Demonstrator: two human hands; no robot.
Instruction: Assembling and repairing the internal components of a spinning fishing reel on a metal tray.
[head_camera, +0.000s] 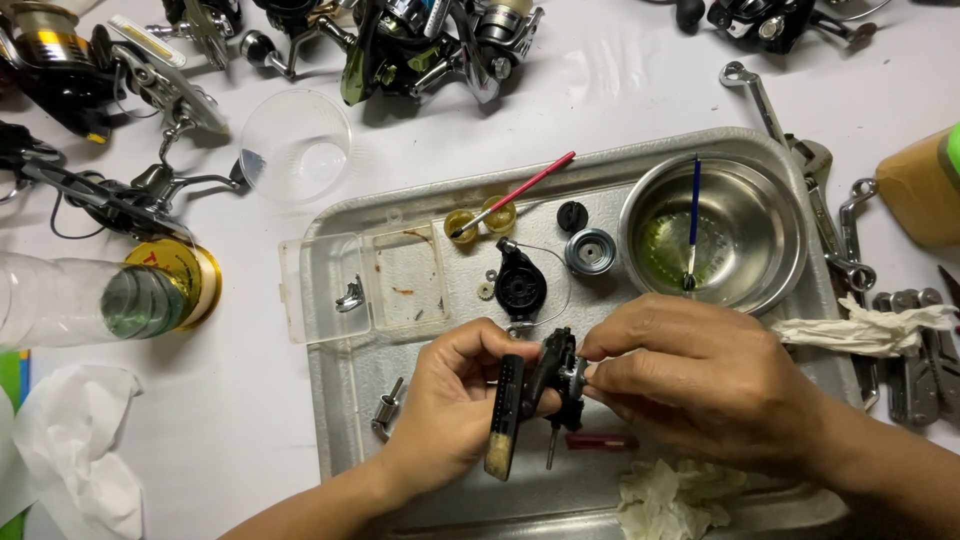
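1 head-worn camera looks almost straight down from close above the white tabletop. The dented rectangular metal tray fills the middle of the view, and both forearms enter from the bottom edge. The table's far side runs along the top edge, cutting off the objects there.

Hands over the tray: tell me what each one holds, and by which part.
Left hand grips the black reel body by its stem; right hand pinches a small part on its side.
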